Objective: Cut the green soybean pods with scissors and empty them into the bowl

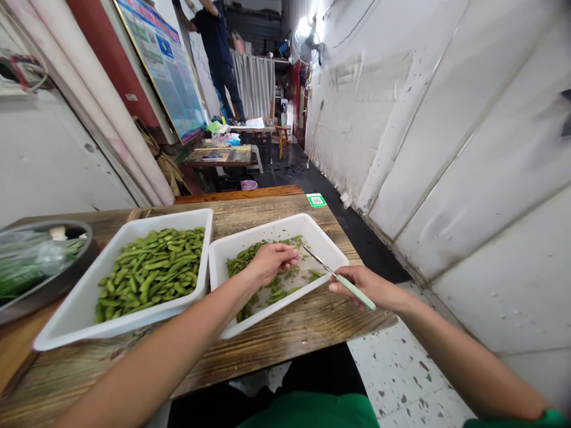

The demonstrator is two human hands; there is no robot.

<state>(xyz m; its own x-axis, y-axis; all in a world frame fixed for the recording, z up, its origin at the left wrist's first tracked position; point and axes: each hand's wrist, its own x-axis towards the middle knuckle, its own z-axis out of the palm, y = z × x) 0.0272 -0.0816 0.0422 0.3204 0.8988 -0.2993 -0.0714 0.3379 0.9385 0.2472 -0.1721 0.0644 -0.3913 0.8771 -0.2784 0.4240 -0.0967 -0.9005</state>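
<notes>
The hem of a green shirt (312, 411) lies nearest the camera, the person's forearms reaching past it over a wooden table (307, 312). The right hand (363, 282) is closed around the pale green handle of the scissors (355, 291), seemingly angled so the blades meet the other hand's fingertips over the tray. The left hand (272, 261) has its fingers curled in towards the thumb; whether they pinch a pod cannot be told. Below it, the right-hand tray (311, 230) holds loose green pods (243, 260) and scattered bits, its walls probably keeping both contained. Just beside it, the left-hand tray (108, 260) holds a heap of plump pods (156, 270), likely set close for an easy reach.
</notes>
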